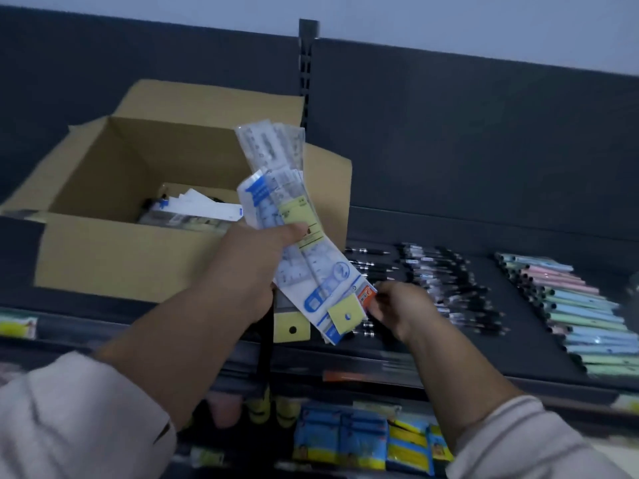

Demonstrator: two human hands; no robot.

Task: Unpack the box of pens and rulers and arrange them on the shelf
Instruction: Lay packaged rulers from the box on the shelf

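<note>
From the head camera, the left hand (254,267) grips a bundle of packaged rulers (297,216) around its middle. The thumb lies across the front of a yellow label, and the other fingers are curled behind the packets, hidden from sight. The bundle is held in the air, tilted, with its top end in front of the cardboard box (114,250) and its lower end fanning out above the shelf's front edge. The right hand (401,305) meets that lower end, its fingers bent and pinching the corner of a packet beside a small orange label (367,296). Motion blur makes it hard to tell which fingertips touch. The box stands on the dark shelf (501,354) at the left with its flaps open. At its bottom lie more clear packets and a white sheet (197,207), jumbled and too dim to sort out. To the right of the box, black pens (435,281) lie in rows on the shelf, partly covered by the bundle and the right hand. Further right lies a row of pastel pens (574,309), cut off by the frame edge. A yellow hang tab with a punched hole (292,327) shows below the left hand. On the level below are blue and yellow packets (363,440), blurred and partly hidden by the pale sleeves.
</note>
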